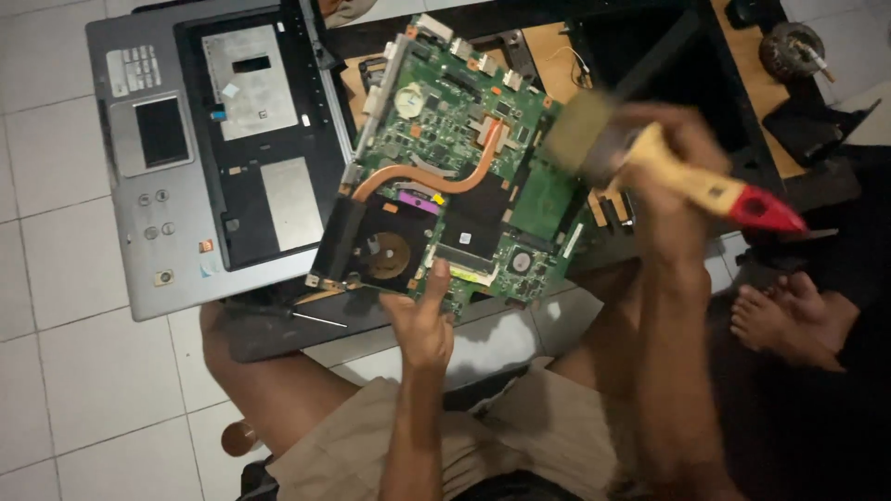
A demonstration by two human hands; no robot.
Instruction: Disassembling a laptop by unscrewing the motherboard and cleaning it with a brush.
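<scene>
While the left hand [422,320] grips the near edge of the green laptop mainboard [455,176], thumb on top, fingers under, the board sits tilted off the low table [548,46], propped over the opened laptop base [186,158] and the person's lap.

Right hand [668,176] is clenched round a paintbrush [668,162] w/ pale wood handle and red end; bristles sit at the board's right edge, blurred, so exact contact pt can't be told.

Board detail: copper heat pipe [445,176] runs from centre to the fan housing [380,250] at lower left; round coin cell [409,99] near top edge.

Nearby: thin screwdriver [311,317] lying beside the board's lower left corner; another person's bare foot [789,315] at right, well apart from the work.

Risks, judged:
- One-hand edge grip on a tilted board: slip likely if brush pressure pushes down on the far side; board would drop to tile floor [56,278].
- Stiff strokes could snag small connectors or bend the heat pipe.
- Dust may be swept into the fan housing, not off it.
- Bare skin on components: static risk.
- Dim light, blur: small parts easy to miss.
</scene>
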